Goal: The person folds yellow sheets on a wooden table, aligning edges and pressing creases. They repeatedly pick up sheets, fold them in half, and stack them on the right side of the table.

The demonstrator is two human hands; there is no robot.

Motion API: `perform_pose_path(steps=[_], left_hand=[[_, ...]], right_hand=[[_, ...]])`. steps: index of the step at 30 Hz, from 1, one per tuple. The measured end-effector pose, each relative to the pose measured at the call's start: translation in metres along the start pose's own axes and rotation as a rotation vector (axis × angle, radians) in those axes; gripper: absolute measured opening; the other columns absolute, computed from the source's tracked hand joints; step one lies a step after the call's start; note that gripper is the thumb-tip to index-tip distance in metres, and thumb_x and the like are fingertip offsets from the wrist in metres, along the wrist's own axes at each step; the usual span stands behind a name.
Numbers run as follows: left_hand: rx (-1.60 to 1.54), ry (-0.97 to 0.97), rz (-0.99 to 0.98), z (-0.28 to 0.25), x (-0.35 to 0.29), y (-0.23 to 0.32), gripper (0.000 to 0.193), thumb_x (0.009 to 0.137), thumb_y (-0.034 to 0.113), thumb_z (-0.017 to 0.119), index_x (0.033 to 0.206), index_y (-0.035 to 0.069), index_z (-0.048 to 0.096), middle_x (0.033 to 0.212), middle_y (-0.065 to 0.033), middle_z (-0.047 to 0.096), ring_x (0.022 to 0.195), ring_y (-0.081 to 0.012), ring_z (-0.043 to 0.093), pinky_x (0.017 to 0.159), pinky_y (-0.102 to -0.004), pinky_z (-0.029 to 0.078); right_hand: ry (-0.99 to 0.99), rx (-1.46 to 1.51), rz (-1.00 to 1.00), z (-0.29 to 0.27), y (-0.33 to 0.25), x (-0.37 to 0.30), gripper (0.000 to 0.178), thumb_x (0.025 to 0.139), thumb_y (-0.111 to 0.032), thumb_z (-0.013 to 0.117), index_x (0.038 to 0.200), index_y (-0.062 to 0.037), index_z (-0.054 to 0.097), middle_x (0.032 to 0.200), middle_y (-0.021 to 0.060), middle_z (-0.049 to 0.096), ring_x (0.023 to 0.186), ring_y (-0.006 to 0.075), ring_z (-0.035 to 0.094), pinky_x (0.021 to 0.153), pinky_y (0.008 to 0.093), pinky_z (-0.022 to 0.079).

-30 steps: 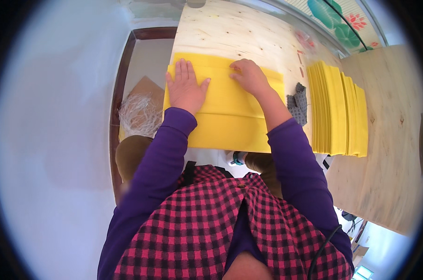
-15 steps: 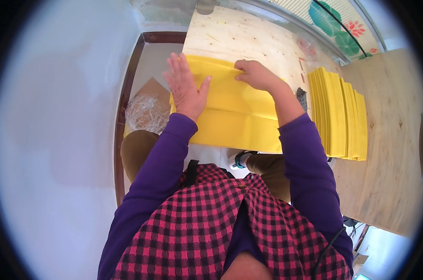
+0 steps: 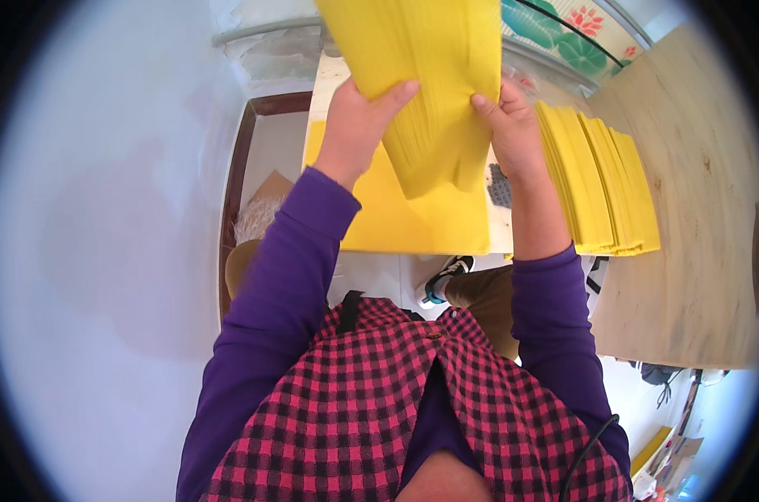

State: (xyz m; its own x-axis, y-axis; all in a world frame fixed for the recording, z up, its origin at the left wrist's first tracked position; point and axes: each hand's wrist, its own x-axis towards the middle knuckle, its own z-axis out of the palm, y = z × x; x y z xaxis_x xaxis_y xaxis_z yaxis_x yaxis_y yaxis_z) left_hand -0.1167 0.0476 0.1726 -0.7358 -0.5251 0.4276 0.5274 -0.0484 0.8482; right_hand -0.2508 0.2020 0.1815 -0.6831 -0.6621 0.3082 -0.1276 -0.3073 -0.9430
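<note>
A folded yellow fabric piece (image 3: 436,109), with felt-like layers creased lengthwise, is raised over the table by both my hands. My left hand (image 3: 354,121) is closed on its left edge, thumb lying across the front. On the right edge, my right hand (image 3: 517,125) grips with thumb in front and fingers curled at the side. The upper end of the piece runs out of the picture. Beneath it, more yellow fabric (image 3: 367,222) lies flat along the near edge of the table, partly covered by the raised piece.
Folded yellow pieces (image 3: 593,180) stand in a row on the right. A dark grey textured object (image 3: 499,186) lies between them and the flat fabric. A wooden panel (image 3: 689,192) is farther right; pale shredded strips (image 3: 258,219) lie on the floor at left, near the wall (image 3: 120,209).
Earlier my left hand lay spread on the yellow fabric and my right hand pinched its far edge. Now both hands hold a folded piece lifted up, toward the top of the picture.
</note>
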Motion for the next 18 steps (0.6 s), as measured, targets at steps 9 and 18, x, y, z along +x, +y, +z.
perform_pose_path(steps=[9, 18], left_hand=[[-0.024, -0.226, -0.254, 0.018, 0.018, -0.019, 0.038, 0.084, 0.021, 0.073, 0.112, -0.002, 0.061, 0.106, -0.0077, 0.066, 0.092, -0.0138, 0.063, 0.08, -0.0278, 0.05], [0.042, -0.285, -0.266, 0.029, 0.016, -0.022, 0.035, 0.084, 0.016, 0.073, 0.111, -0.003, 0.061, 0.104, -0.008, 0.067, 0.092, -0.0141, 0.063, 0.082, -0.0287, 0.051]], right_hand=[[0.078, -0.033, 0.096, -0.029, 0.027, -0.032, 0.027, 0.09, -0.006, 0.064, 0.116, -0.0011, 0.062, 0.103, 0.0037, 0.069, 0.091, 0.011, 0.063, 0.084, 0.0272, 0.05], [0.033, 0.005, 0.089, -0.041, 0.026, -0.043, 0.023, 0.089, -0.006, 0.064, 0.112, -0.0001, 0.065, 0.102, 0.004, 0.069, 0.088, 0.0111, 0.063, 0.08, 0.0265, 0.051]])
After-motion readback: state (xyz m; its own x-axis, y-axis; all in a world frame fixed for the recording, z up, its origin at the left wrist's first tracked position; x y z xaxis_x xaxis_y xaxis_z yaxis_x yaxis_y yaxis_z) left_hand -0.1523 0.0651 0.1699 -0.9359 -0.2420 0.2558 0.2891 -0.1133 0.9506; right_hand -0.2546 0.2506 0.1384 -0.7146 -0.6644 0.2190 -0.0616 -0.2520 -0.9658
